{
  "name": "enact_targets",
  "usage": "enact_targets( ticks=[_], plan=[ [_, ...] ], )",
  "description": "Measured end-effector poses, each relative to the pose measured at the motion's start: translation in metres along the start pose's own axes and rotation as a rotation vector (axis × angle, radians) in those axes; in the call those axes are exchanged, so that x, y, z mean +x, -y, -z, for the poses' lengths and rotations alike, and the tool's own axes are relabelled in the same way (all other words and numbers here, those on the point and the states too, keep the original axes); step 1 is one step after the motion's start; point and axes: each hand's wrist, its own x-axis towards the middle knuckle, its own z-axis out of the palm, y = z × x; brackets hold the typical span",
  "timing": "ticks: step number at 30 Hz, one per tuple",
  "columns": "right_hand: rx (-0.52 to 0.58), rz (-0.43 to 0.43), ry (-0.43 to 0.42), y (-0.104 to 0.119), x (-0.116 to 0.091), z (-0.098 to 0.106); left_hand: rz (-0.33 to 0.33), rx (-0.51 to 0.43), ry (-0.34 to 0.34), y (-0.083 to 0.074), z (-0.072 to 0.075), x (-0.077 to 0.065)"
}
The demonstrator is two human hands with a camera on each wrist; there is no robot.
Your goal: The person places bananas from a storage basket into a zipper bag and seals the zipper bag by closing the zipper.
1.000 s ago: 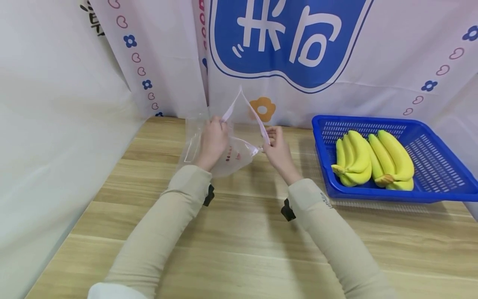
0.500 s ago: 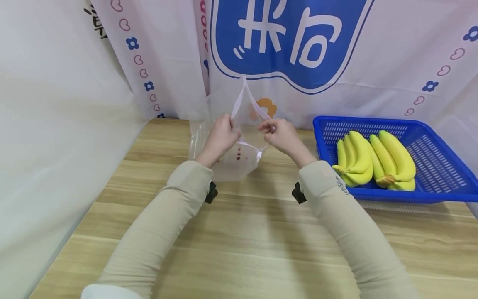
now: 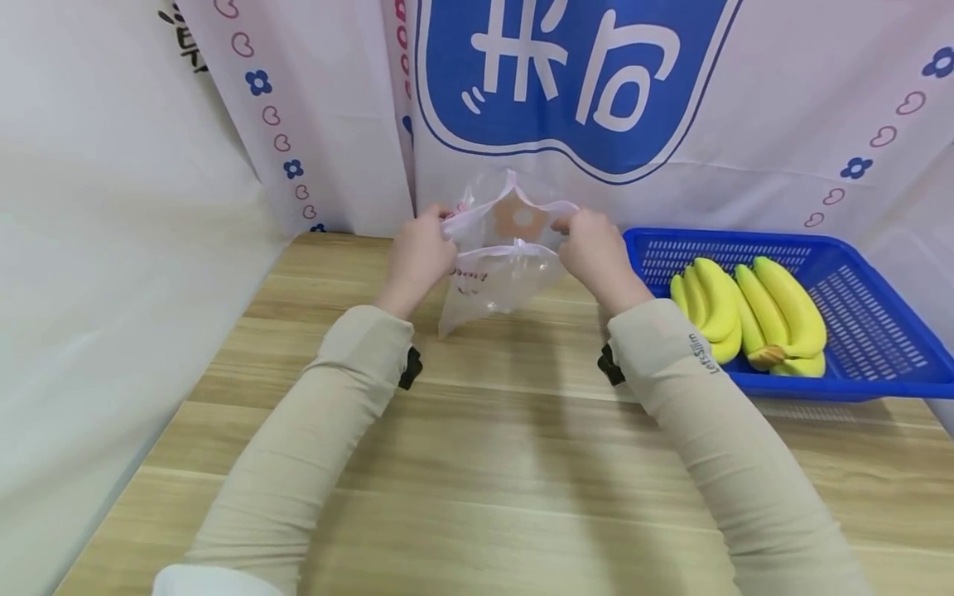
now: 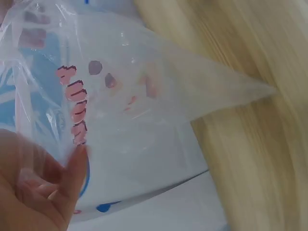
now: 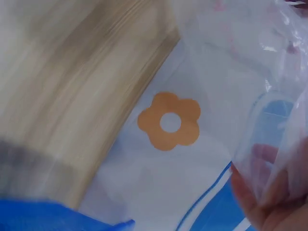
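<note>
Between the two hands hangs a clear plastic zip bag (image 3: 495, 285) with a pale pink zip strip, its mouth spread apart. My left hand (image 3: 420, 258) pinches the left end of the mouth. At the right end, my right hand (image 3: 596, 252) grips the other side of the rim. Pink printed lettering (image 4: 77, 106) shows on the bag in the left wrist view, where the left thumb and fingers (image 4: 72, 178) close on the film. Through the film in the right wrist view, the right fingers (image 5: 245, 192) are curled at the bag's edge.
A blue plastic basket (image 3: 879, 331) stands at the right, close to the right forearm. Inside it lie two bunches of yellow bananas (image 3: 790, 319). A printed white curtain (image 3: 335, 149) hangs behind the wooden table (image 3: 462, 488).
Both hands have shifted upward and further apart. The bag's mouth has gone from a tall, narrow peak to a wide opening, and the bag has turned to face forward.
</note>
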Motion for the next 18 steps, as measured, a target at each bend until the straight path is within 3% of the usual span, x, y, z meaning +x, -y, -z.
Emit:
enact_targets(
  ticks=[5, 8, 10, 14, 16, 18],
  plan=[
    [0.183, 0.009, -0.055, -0.001, 0.001, 0.004, 0.022, -0.154, 0.001, 0.000, 0.001, 0.006],
    [0.190, 0.009, -0.080, 0.001, 0.001, 0.005, 0.029, -0.222, -0.024, -0.002, 0.001, 0.006],
    [0.142, -0.011, -0.083, 0.004, -0.001, 0.007, 0.023, -0.195, -0.080, -0.004, 0.002, 0.004],
    [-0.020, -0.081, -0.085, 0.010, -0.005, 0.014, 0.005, -0.013, -0.166, -0.010, 0.006, 0.000],
    [-0.079, -0.113, -0.083, 0.013, -0.006, 0.017, 0.016, 0.042, -0.157, -0.012, 0.009, -0.001],
    [-0.100, -0.137, -0.076, 0.013, -0.006, 0.019, 0.040, 0.024, -0.107, -0.011, 0.011, 0.001]
  ],
)
